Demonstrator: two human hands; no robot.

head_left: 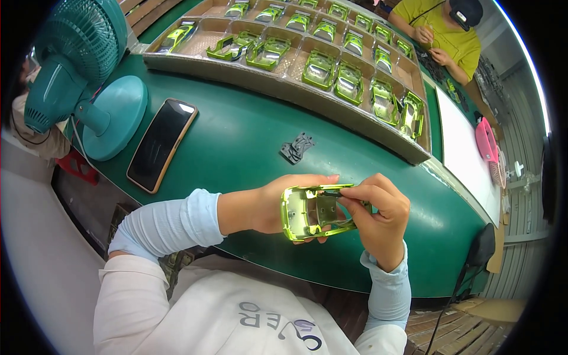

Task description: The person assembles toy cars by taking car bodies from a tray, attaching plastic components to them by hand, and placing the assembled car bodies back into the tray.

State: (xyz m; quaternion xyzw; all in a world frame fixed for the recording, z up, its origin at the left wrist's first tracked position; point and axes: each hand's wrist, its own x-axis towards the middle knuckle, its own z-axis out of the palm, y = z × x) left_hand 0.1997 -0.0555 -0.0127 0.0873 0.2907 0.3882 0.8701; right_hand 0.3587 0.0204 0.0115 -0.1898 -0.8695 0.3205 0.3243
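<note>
My left hand (pixel 273 204) is wrapped round a lime-green toy car body shell (pixel 299 214), which lies with its hollow inside facing up. Over the shell's right end, the thumb and fingers of my right hand (pixel 381 213) pinch a small dark piece (pixel 331 193) against its inner edge. Most of that piece is hidden by my fingertips, so its exact kind does not show. On the green table beyond my hands rests a little cluster of dark grey plastic parts (pixel 297 148).
A divided cardboard tray (pixel 284 84) of several green car shells spans the far side. To the left stand a phone (pixel 161 145) and a teal fan (pixel 115 118). A co-worker in a yellow-green shirt (pixel 441 29) sits at the far right, near a white board (pixel 467 154).
</note>
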